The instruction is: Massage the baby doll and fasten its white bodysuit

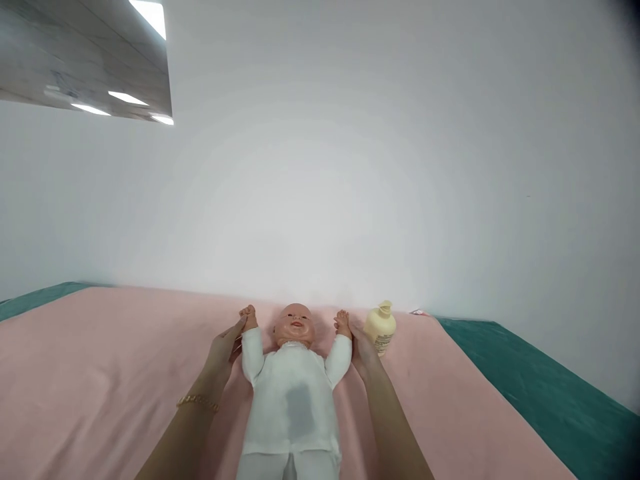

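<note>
A baby doll (277, 373) in a white long-sleeved top and white trousers lies on its back, its head toward the wall and both arms raised. A grey patch shows on the front of its top. My left hand (224, 348), with a gold bracelet on the wrist, holds the doll's arm on the left near its hand, thumb and fingers at the cuff. On the other side my right hand (364, 348) holds the opposite arm near the wrist; its fingertips are partly hidden behind the doll's hand. Just beyond my right hand stands a pale yellow pump bottle (383, 325).
A pink sheet (130, 373) with some wrinkles lies under the doll. Green surface (530, 373) shows at its right side and at the far left corner. A white wall (320, 167) rises behind, with a reflective panel (90, 53) at the upper left.
</note>
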`<state>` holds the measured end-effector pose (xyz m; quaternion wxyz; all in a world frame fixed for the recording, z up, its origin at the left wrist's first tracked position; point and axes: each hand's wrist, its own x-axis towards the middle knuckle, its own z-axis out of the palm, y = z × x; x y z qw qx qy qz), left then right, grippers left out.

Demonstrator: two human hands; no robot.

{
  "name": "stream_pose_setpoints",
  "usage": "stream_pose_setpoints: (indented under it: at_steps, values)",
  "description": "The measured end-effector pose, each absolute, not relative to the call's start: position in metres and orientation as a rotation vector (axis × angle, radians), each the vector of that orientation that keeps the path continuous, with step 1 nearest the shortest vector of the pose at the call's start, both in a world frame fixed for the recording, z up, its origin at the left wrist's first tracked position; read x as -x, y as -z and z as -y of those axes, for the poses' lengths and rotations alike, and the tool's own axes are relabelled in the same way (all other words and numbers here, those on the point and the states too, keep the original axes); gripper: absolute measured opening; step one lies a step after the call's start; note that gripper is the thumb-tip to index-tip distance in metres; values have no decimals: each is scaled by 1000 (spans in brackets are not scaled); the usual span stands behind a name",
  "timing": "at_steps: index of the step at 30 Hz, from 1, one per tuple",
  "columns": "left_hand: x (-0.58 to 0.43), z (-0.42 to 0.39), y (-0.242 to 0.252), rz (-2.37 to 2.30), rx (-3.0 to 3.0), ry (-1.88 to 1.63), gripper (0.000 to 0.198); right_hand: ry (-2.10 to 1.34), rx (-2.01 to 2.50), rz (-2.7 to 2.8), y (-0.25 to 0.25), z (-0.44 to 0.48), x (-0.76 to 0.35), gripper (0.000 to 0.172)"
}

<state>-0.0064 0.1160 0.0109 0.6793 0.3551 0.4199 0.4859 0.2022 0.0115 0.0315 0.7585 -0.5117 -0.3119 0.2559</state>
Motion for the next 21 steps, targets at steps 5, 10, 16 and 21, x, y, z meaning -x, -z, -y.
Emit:
stream_pose_setpoints:
  at_steps: [5, 10, 16, 21]
  values:
    - [-5, -129, 1, -1012, -911, -950, 58, -762, 1077, 618, -23, -39, -182, 37]
    - [-11, -124, -4, -1089, -993, -894, 55, -809, 1105, 570, -7, -41, -190, 40]
    - [-17, -122, -11, -1186, -1006, -826, 50, -869, 1209, 667, -6, -41, -191, 44]
    - [-15, -124, -7, -1148, -1006, -861, 51, -818, 1328, 774, -24, -27, -214, 43]
